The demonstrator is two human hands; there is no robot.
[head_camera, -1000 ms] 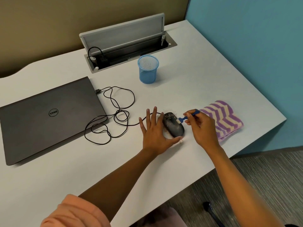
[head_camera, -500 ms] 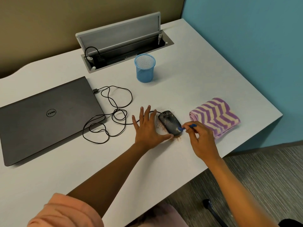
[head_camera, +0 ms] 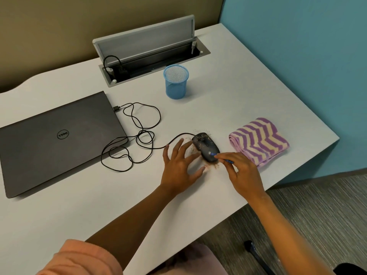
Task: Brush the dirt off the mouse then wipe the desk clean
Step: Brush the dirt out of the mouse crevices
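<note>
A black wired mouse (head_camera: 205, 145) speckled with brown dirt lies on the white desk (head_camera: 228, 104). My left hand (head_camera: 179, 168) rests flat beside it, fingers spread, with finger and thumb against the mouse's left side. My right hand (head_camera: 241, 173) pinches a small blue brush (head_camera: 220, 156) whose tip touches the mouse's near end. Brown dirt (head_camera: 213, 165) lies on the desk by the mouse's near end, with more specks around its far end. A folded purple and cream striped cloth (head_camera: 259, 140) lies just right of the mouse.
A shut grey laptop (head_camera: 57, 139) sits at the left, with the mouse's black cable (head_camera: 137, 135) looped beside it. A blue mesh cup (head_camera: 175, 81) stands behind the mouse. An open cable hatch (head_camera: 151, 54) is at the back. The desk's edge runs near my right hand.
My right hand has drawn the brush from the mouse's right side down to its near end. More brown dirt now lies on the desk there. My left hand stays beside the mouse.
</note>
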